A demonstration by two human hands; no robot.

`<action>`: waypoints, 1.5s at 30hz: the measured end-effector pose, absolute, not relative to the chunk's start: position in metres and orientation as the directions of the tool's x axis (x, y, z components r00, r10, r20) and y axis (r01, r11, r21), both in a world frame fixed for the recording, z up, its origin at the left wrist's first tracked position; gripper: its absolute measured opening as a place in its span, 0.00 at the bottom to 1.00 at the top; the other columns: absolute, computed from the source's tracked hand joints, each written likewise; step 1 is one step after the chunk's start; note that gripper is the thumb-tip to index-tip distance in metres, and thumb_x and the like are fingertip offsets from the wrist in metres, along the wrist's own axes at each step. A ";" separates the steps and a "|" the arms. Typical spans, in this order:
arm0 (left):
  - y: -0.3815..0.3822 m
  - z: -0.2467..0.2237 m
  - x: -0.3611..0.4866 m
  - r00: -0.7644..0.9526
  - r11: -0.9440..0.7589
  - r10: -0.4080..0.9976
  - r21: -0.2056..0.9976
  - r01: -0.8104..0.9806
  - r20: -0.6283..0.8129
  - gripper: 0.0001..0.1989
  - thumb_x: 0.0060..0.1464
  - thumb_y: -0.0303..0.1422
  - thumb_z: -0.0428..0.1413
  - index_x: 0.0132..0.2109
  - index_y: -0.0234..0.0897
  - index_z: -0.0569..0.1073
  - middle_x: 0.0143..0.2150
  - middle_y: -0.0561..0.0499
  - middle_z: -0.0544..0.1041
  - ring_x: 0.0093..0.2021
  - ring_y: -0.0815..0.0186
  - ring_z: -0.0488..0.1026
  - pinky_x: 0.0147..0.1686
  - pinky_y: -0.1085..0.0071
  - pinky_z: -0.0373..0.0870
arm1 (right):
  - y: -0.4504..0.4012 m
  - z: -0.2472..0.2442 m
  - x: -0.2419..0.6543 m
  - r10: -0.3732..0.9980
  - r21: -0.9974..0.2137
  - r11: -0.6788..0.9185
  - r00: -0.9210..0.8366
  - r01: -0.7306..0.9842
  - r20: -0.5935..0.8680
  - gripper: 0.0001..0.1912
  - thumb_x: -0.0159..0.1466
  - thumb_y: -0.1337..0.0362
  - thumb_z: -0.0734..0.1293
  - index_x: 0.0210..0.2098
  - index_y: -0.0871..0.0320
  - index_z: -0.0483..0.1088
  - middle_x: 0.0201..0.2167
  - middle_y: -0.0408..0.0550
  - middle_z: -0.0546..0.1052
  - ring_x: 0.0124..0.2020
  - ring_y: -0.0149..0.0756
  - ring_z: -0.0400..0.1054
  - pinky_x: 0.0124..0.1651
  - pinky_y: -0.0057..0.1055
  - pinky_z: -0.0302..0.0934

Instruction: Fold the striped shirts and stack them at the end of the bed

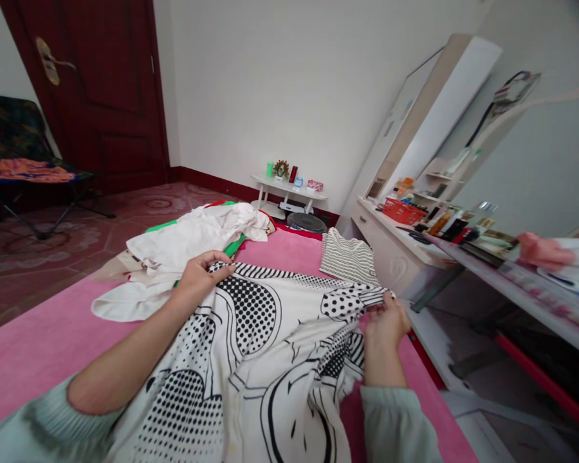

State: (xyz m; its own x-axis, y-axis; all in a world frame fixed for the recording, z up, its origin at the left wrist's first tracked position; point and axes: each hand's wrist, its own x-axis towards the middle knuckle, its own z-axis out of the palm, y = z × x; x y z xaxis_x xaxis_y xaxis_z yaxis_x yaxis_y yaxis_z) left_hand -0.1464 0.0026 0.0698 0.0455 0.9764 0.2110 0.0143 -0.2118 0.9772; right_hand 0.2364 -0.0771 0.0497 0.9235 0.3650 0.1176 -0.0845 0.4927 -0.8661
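A white shirt with black dots, stripes and line drawings (289, 334) is spread between my two hands, its upper edge pulled fairly straight. My left hand (205, 273) pinches that edge at its left end, thumb and fingers together. At the other end, my right hand (388, 319) grips the fabric with curled fingers. The cloth sags in folds on the right and runs down toward me, past the bottom of the view. Beyond the shirt lies a folded striped garment (348, 256). Left of it is a loose heap of white clothes (193, 238) with green and red pieces underneath.
A pink bedspread (38, 347) lies beneath the clothes. To the right stand a dressing table (400, 247) with a red basket (403, 211) and bottles, and a glass-topped table (525, 289). A small white shelf (289, 186), a folding chair (33, 173) and a dark red door (91, 83) are farther off.
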 end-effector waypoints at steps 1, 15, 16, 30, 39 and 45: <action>-0.002 0.073 -0.149 0.196 -0.147 0.969 0.989 -0.026 0.149 0.16 0.39 0.41 0.66 0.33 0.37 0.74 0.29 0.55 0.75 0.29 0.70 0.70 0.32 0.76 0.65 | -0.076 0.048 0.236 0.329 -0.868 0.485 0.942 -0.106 0.069 0.12 0.47 0.62 0.67 0.30 0.55 0.62 0.21 0.36 0.67 0.20 0.29 0.61 0.23 0.27 0.58; -0.035 0.049 -0.105 0.625 0.074 0.748 0.963 0.258 -0.225 0.40 0.47 0.47 0.60 0.63 0.36 0.57 0.51 0.37 0.72 0.25 0.69 0.74 0.17 0.77 0.63 | -0.101 0.096 0.197 0.961 -0.951 -0.032 0.270 0.307 0.055 0.22 0.42 0.59 0.76 0.36 0.59 0.76 0.34 0.46 0.78 0.37 0.39 0.70 0.37 0.30 0.64; -0.038 0.043 -0.099 0.645 0.047 0.737 0.968 0.247 -0.200 0.41 0.46 0.46 0.61 0.63 0.36 0.56 0.49 0.38 0.74 0.25 0.69 0.73 0.17 0.77 0.63 | -0.102 0.095 0.193 0.985 -0.910 -0.059 0.169 0.410 0.013 0.20 0.41 0.61 0.76 0.34 0.60 0.76 0.33 0.46 0.78 0.36 0.38 0.70 0.36 0.29 0.63; -0.028 0.093 -0.113 0.471 -0.314 0.859 0.934 0.171 0.203 0.20 0.51 0.43 0.57 0.48 0.39 0.70 0.44 0.47 0.74 0.39 0.63 0.76 0.39 0.67 0.74 | -0.095 0.113 0.163 0.894 -0.954 0.276 0.332 0.119 0.301 0.28 0.51 0.53 0.72 0.49 0.57 0.70 0.48 0.52 0.75 0.45 0.39 0.71 0.44 0.31 0.65; 0.011 0.029 -0.130 0.466 -0.533 0.836 0.627 0.568 0.288 0.28 0.53 0.48 0.53 0.57 0.38 0.70 0.59 0.42 0.68 0.61 0.53 0.62 0.61 0.56 0.57 | -0.072 0.057 0.158 0.973 -0.886 0.136 0.110 0.443 0.205 0.36 0.56 0.51 0.68 0.60 0.56 0.60 0.62 0.53 0.62 0.64 0.42 0.54 0.65 0.44 0.47; 0.010 -0.003 -0.131 0.524 -0.583 0.812 0.384 0.716 0.256 0.30 0.53 0.45 0.54 0.61 0.41 0.66 0.65 0.42 0.60 0.65 0.52 0.56 0.62 0.55 0.56 | -0.069 0.014 0.153 0.992 -0.505 -0.020 0.082 0.863 0.101 0.35 0.53 0.53 0.71 0.58 0.55 0.65 0.64 0.55 0.58 0.66 0.52 0.47 0.64 0.49 0.42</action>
